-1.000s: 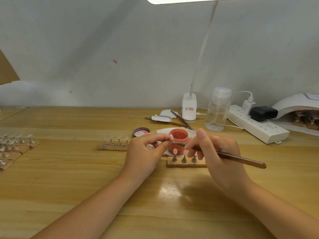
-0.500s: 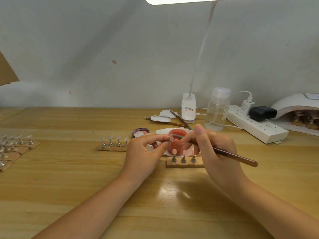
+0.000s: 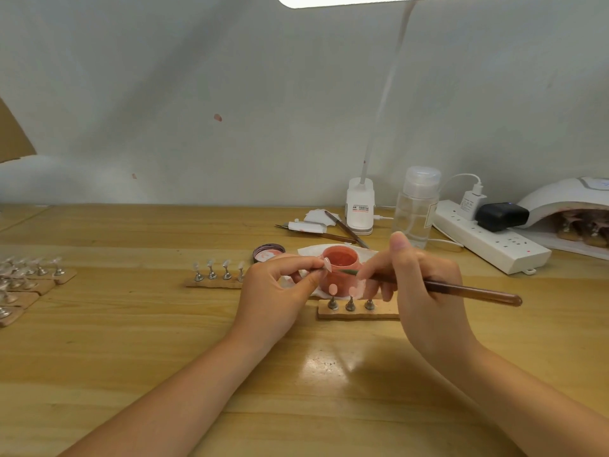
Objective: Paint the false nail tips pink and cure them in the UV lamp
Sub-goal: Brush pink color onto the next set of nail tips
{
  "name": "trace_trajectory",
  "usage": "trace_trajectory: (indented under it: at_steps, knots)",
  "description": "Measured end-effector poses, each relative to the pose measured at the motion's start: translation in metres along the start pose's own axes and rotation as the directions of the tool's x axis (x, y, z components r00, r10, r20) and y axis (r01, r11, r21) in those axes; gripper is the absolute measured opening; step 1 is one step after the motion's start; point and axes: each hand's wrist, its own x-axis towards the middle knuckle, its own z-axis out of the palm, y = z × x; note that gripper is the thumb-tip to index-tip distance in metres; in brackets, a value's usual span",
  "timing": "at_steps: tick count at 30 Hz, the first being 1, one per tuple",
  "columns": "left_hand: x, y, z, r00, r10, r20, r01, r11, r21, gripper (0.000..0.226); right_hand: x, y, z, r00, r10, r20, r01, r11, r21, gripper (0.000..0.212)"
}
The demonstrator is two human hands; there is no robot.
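Head view of a wooden surface (image 3: 131, 374) set up for nail painting. The left hand (image 3: 273, 295) pinches a single false nail tip (image 3: 327, 264) between thumb and forefinger, holding it just above the near rim of the open pot of pink gel (image 3: 339, 268). The right hand (image 3: 425, 291) grips a brown-handled brush (image 3: 461, 288) in a pen hold, thumb raised; the brush head points left and ends just beside the held tip, though contact cannot be judged. The pot stands on a white pad (image 3: 309, 250), with its lid (image 3: 268, 253) lying just to the left. Directly in front of the pot, a wooden strip (image 3: 356, 314) carries three metal stands; two of them bear pink-coated tips (image 3: 333, 288), while the top of the third is hidden behind the right hand. A second strip (image 3: 211, 282) to the left holds four clear, unpainted tips. Further strips of clear tips (image 3: 26, 275) lie at the far left edge. At the far right, the white UV lamp (image 3: 566, 199) houses more strips inside its opening. Beside it lie a power strip (image 3: 487, 239), a clear pump bottle (image 3: 417, 206) and the base of a desk lamp (image 3: 360, 206).
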Motion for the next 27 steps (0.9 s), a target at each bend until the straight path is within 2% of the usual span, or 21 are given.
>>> trace_trajectory:
  at_steps: [3,6,10,12,15,19,22,27]
  knots:
    - [-0.0003,0.0004,-0.0005,1.0,0.006,0.012,-0.006,1.0,-0.001,0.024,0.0007,0.0014,0.0023,0.999,-0.008,0.043,0.009,1.0,-0.022,0.044]
    - [-0.0003,0.0013,-0.001,1.0,0.001,0.014,-0.001,1.0,-0.005,0.024,-0.0008,0.0004,0.0009,0.999,0.033,0.003,-0.033,0.999,0.016,0.046]
    - [-0.0002,0.0016,-0.002,1.0,-0.016,0.02,0.016,1.0,-0.013,0.032,0.0015,-0.0003,0.0021,1.0,-0.017,0.011,0.016,1.0,0.01,0.046]
    - [-0.0001,0.0016,-0.0026,0.999,-0.022,0.031,0.022,1.0,-0.018,0.03,0.0011,-0.0011,0.0041,0.999,0.009,0.034,-0.009,1.0,0.019,0.045]
    - [0.0007,0.0012,-0.003,0.998,-0.033,0.05,0.034,0.999,-0.033,0.027,-0.0012,-0.0022,0.0022,0.998,0.067,-0.007,-0.066,0.996,0.061,0.052]
    - [0.0007,0.0003,-0.0031,0.998,-0.039,0.055,0.042,0.998,-0.052,0.023,0.0005,-0.0025,0.0031,1.0,0.023,0.003,-0.024,0.998,0.052,0.046]
    - [0.0009,-0.0007,-0.0027,0.997,-0.04,0.059,0.043,0.998,-0.055,0.017,-0.0013,-0.0019,0.0044,0.998,0.057,0.009,-0.057,0.997,0.053,0.052]
    - [0.0016,-0.0022,-0.0023,0.998,-0.046,0.053,0.05,0.997,-0.059,0.024,-0.001,-0.0022,0.0042,1.0,0.005,-0.013,-0.005,0.998,0.056,0.046]
